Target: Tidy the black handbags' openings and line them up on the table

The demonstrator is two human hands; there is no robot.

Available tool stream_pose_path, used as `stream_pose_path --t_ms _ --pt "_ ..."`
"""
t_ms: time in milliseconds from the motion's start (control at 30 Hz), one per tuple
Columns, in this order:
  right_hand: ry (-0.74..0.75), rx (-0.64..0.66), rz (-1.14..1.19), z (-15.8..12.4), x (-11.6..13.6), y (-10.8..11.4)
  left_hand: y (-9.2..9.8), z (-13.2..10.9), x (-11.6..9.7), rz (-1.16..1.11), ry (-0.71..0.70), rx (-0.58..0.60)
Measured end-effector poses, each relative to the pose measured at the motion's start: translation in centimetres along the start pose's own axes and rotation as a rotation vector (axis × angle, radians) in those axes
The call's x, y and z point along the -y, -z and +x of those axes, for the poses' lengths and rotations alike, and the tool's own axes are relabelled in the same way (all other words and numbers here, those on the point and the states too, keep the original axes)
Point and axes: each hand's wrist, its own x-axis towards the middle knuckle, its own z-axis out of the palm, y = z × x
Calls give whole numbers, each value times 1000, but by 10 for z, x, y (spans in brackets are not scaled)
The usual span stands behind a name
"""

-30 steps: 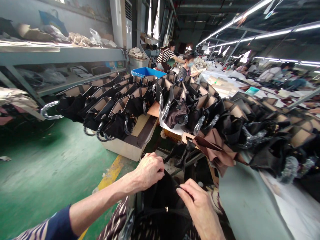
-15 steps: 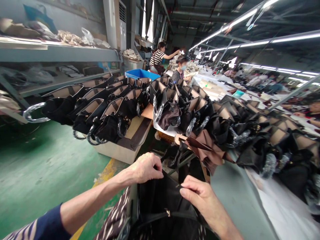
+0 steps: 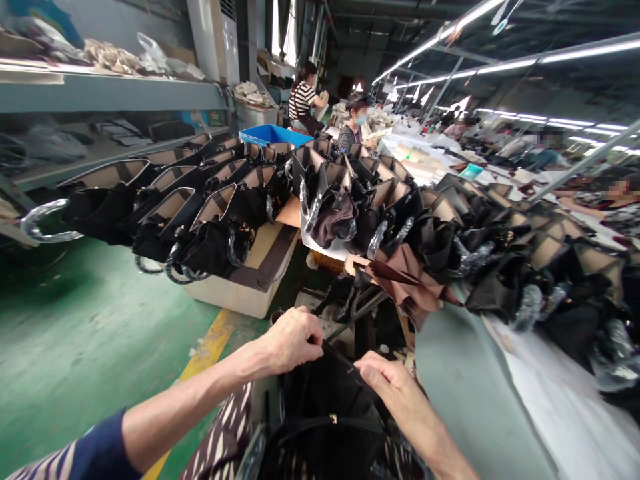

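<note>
A black handbag (image 3: pixel 327 413) rests on my lap at the bottom centre, a small gold fitting on its strap. My left hand (image 3: pixel 293 340) is closed, pinching the bag's top edge on the left. On the right, my right hand (image 3: pixel 387 380) is closed on the same edge, fingers curled over the fabric. Between the two hands the bag's mouth is held up.
Rows of black and brown handbags (image 3: pixel 220 220) with tan flaps and plastic-wrapped handles fill the long table (image 3: pixel 475 393) ahead and a cardboard box (image 3: pixel 245 293) on the green floor (image 3: pixel 90 347). Two other people (image 3: pixel 305 103) work farther back. Shelving (image 3: pixel 110 100) lines the left.
Both hands keep their grip on the bag's top edge and have drawn slightly closer together. The view has drifted a little to the right and downward.
</note>
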Motion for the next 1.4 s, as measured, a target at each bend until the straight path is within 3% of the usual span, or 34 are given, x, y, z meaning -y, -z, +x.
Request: stream_pose_path --t_ms 200,500,1000,1200,1400 --pt "-173 73 170 0 -2 3 -3 1 -5 61 -18 21" --pt "-102 131 -21 11 0 10 -3 1 -7 75 -7 38" --pt "-68 42 -207 4 12 4 -9 4 -6 94 74 -5" --pt "-121 -141 -418 4 28 -14 -9 5 -9 121 55 6" --pt "-67 -133 -665 20 34 -28 -3 4 -12 124 73 51"
